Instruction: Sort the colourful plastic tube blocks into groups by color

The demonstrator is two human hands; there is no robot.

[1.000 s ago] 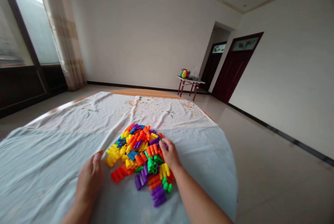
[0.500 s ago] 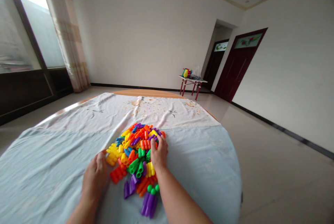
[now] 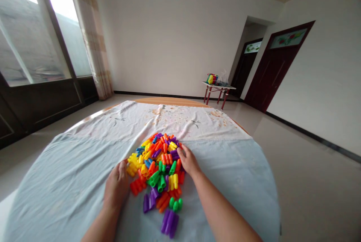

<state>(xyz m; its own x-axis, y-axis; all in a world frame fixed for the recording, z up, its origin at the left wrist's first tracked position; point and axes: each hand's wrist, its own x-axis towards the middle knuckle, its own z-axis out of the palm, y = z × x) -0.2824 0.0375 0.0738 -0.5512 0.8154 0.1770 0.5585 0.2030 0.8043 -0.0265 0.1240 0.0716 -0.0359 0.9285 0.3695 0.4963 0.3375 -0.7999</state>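
A heap of bright plastic toy pieces [image 3: 158,159], each like a few short tubes joined side by side, lies on the light-blue cloth. My left hand [image 3: 116,183] rests at the heap's left edge, fingers extended beside the yellow pieces [image 3: 134,164] and holding none that I can see. On the right side my right hand [image 3: 188,159] is open, its fingertips against the purple and orange pieces. Nearest me are a purple piece [image 3: 170,223] and a green one [image 3: 176,204], with orange pieces [image 3: 138,186] near my left wrist.
The round table carries a wrinkled light-blue cloth [image 3: 231,182] and a white flowered cloth [image 3: 180,120]. Farther back, a small red-legged table [image 3: 218,86] holds a colourful bag [image 3: 212,79] and a clear plastic bag [image 3: 224,79]. A window stands at left, doors at right.
My right hand has drawn off the top of the heap to its right edge, and its fingers have spread. The left hand stays at the left edge. The view has turned slightly left.
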